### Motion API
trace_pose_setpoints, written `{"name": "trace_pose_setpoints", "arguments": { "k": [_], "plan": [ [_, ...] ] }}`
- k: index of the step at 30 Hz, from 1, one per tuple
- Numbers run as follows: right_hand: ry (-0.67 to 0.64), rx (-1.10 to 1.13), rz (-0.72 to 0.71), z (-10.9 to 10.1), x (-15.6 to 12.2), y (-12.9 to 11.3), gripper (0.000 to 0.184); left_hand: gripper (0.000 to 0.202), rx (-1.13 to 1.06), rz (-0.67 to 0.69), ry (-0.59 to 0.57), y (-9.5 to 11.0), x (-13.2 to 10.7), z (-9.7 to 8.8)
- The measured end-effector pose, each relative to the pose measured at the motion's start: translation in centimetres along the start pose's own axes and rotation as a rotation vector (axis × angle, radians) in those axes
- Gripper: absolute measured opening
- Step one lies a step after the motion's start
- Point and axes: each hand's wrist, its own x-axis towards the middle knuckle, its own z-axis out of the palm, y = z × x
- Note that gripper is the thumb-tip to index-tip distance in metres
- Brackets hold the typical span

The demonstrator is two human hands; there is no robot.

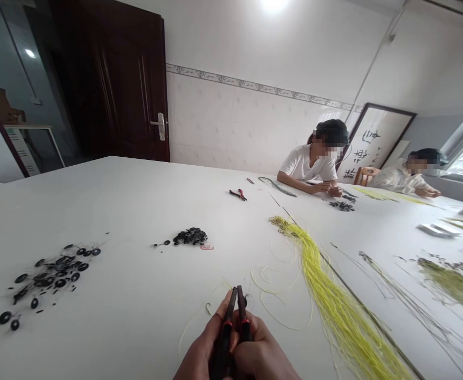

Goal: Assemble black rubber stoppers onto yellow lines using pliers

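Both of my hands are closed around dark pliers (225, 338) with red bands, at the bottom centre. The two dark arms lean together, a narrow gap between their tips; whether they belong to one tool or two I cannot tell. My left hand (202, 351) wraps the left arm, and my right hand (265, 348) the right one. Beside the tips is a small black disc (246, 301), partly hidden, with fine dark threads. A yellow line runs by my left fingertips, and a small hook (208, 308) lies just left of them.
Black discs on wires (59, 272) are scattered at left, with a black heap (192, 236) farther back. A yellow line bundle (314, 269) stretches along the right. Red-and-black pliers (238, 195) lie at the back. Two people (310, 164) sit at the table's far side.
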Motion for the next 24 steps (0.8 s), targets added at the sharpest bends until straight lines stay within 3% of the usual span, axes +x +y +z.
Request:
{"name": "trace_pose_setpoints", "arguments": {
  "k": [7, 12, 20, 24],
  "plan": [
    [-0.043, -0.018, -0.025, 0.08, 0.01, -0.36, 0.020, 0.073, -0.023, -0.022, 0.012, 0.23, -0.04, 0.38],
    [-0.143, 0.035, -0.098, 0.16, 0.04, -0.27, 0.018, 0.073, 0.015, -0.008, 0.039, 0.25, -0.05, 0.56],
    [-0.085, -0.021, -0.084, -0.02, 0.23, -0.29, 0.020, 0.067, 0.136, -0.003, 0.141, 0.40, -0.27, 0.84],
    [-0.068, -0.042, -0.084, 0.03, 0.22, -0.37, 0.022, 0.070, 0.128, -0.003, 0.115, 0.32, -0.10, 0.50]
  ]
}}
